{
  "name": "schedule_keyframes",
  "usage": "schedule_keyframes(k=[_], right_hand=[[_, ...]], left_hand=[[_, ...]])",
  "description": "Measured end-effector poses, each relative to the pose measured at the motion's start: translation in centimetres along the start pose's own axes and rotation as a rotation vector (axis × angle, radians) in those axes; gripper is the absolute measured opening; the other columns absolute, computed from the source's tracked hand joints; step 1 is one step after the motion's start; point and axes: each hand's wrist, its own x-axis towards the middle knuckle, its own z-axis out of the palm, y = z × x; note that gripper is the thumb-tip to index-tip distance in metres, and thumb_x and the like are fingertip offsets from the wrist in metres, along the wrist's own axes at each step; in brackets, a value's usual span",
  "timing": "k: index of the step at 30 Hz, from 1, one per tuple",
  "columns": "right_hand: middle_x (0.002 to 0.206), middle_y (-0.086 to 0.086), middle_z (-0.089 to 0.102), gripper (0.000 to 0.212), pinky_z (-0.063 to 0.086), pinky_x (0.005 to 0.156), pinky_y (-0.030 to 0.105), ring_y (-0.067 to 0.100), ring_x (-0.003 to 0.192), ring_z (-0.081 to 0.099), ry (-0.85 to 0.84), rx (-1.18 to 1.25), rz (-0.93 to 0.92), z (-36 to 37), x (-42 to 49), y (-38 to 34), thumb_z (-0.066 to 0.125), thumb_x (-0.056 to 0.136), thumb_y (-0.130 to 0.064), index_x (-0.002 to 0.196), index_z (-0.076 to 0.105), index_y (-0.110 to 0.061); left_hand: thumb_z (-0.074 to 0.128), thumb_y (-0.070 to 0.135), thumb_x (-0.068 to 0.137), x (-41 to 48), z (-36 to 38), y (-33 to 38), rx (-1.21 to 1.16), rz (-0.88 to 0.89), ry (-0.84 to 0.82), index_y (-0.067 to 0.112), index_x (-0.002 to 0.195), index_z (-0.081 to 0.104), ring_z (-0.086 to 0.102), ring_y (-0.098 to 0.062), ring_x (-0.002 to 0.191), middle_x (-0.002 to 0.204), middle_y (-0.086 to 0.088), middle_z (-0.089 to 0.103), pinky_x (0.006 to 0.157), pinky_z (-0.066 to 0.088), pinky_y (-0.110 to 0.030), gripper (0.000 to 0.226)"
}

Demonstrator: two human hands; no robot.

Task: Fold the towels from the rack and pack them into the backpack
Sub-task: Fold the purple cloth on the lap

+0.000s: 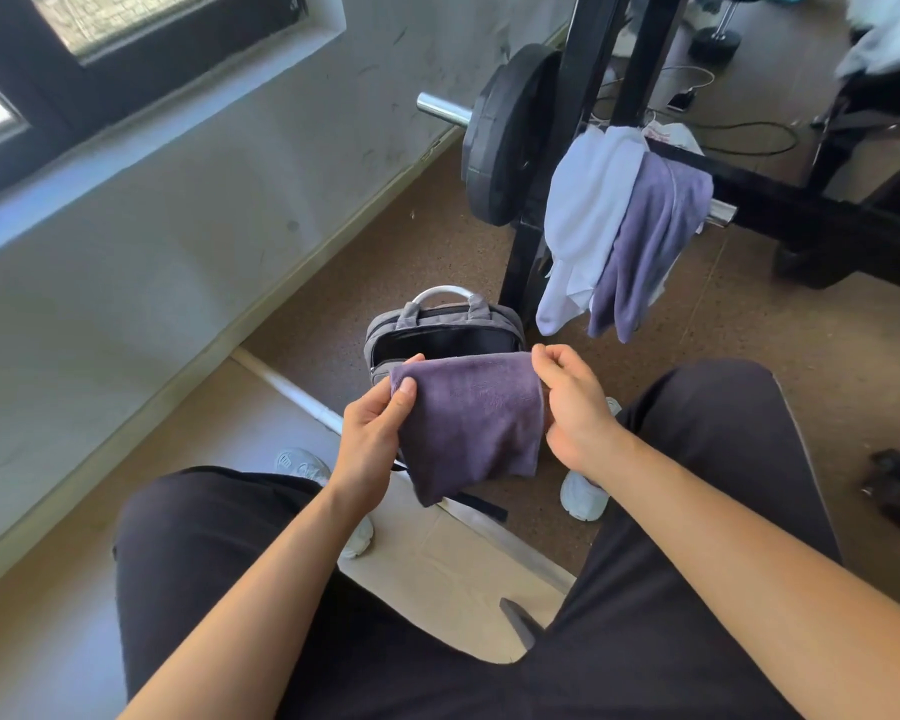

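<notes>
**Task status: partly complete.** One folded purple towel [468, 423] is off the rack [583, 70] and in hand. It hangs doubled over, so at least one fold is judged done. Two items remain draped over the rack's bar: a white towel [583, 215] and, touching it, a second purple towel [650, 236]. The backpack [385, 332] stands on the floor [427, 241] with its main compartment open. The interior is dark, so whether anything is packed inside cannot be told.

**Grip state.** The left-hand grip [380, 433] pinches the held towel's upper left corner, thumb on the near face. The right-hand grip [575, 407] pinches the upper right corner. Both are closed on the cloth.

**Position relative to the grip.** The towel's top edge spans between the two grips and its body hangs below them, clear of the floor, just in front of the backpack's opening.

**Remaining work, as judged.** Finish this fold and pack the towel, then repeat for both towels on the rack.
</notes>
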Motion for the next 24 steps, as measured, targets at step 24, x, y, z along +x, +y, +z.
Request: schedule_keyframes(k=[24], right_hand=[[0.126,0.013,0.068,0.038,0.056,0.097,0.041,0.029,0.117,0.067,-0.433,-0.201,0.137,-0.6,-0.9,-0.4,0.061,0.096,0.000,0.132,0.057,-0.013]], left_hand=[[0.081,0.016,0.080,1.1,-2.1,-0.4,-0.100,-0.242,-0.148,0.011,0.116,0.071,0.071,-0.025,0.099,0.109,-0.013,0.076,0.079,0.060,-0.034,0.038]])
